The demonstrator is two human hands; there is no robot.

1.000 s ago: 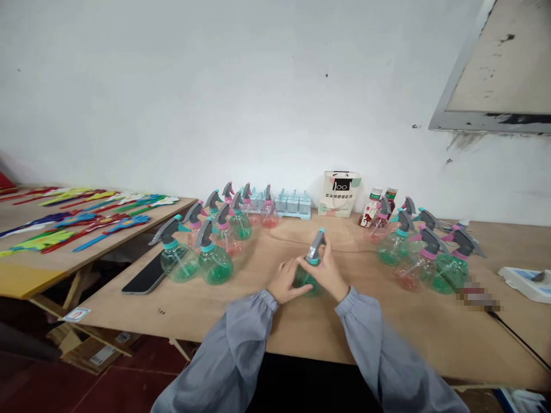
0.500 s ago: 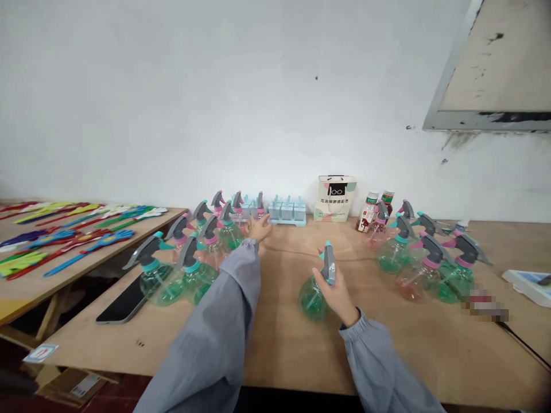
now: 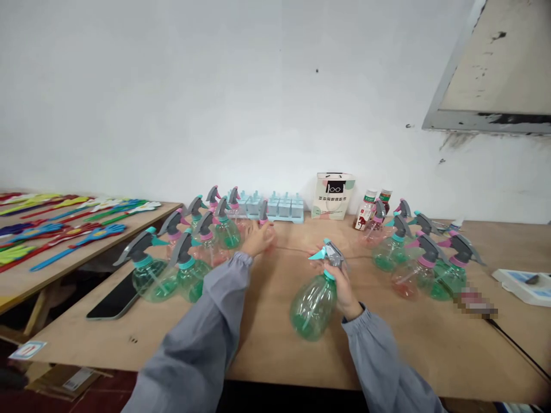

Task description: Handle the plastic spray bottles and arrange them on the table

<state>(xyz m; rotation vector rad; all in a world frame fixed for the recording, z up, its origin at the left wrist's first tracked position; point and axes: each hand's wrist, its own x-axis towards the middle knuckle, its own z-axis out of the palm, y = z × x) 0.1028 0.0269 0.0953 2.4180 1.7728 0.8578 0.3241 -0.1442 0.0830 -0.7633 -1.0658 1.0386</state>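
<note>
My right hand (image 3: 342, 281) is closed round the grey and teal spray head of a green spray bottle (image 3: 313, 307). That bottle is tilted, its nozzle pointing left and its round clear body down near the table. Farther back, my left hand (image 3: 257, 238) grips a pink spray bottle (image 3: 270, 236) with a grey trigger head; the fingers cover part of its body. To the left of that hand stand several more green and pink bottles, a green spray bottle (image 3: 193, 278) among the nearest. A second group, with a pink spray bottle (image 3: 407, 281), stands at the right.
Pale blue popsicle moulds (image 3: 284, 206), a paper bag (image 3: 333, 198) and two drink bottles line the wall. A black phone (image 3: 112, 299) lies at the table's left, a white tray (image 3: 523, 285) at the right. Colourful hand-shaped sticks (image 3: 81, 241) cover the neighbouring table.
My right hand has tilted the green bottle, swinging its nozzle leftward and its base nearer. My left hand has closed on the pink bottle and come slightly toward me with it.
</note>
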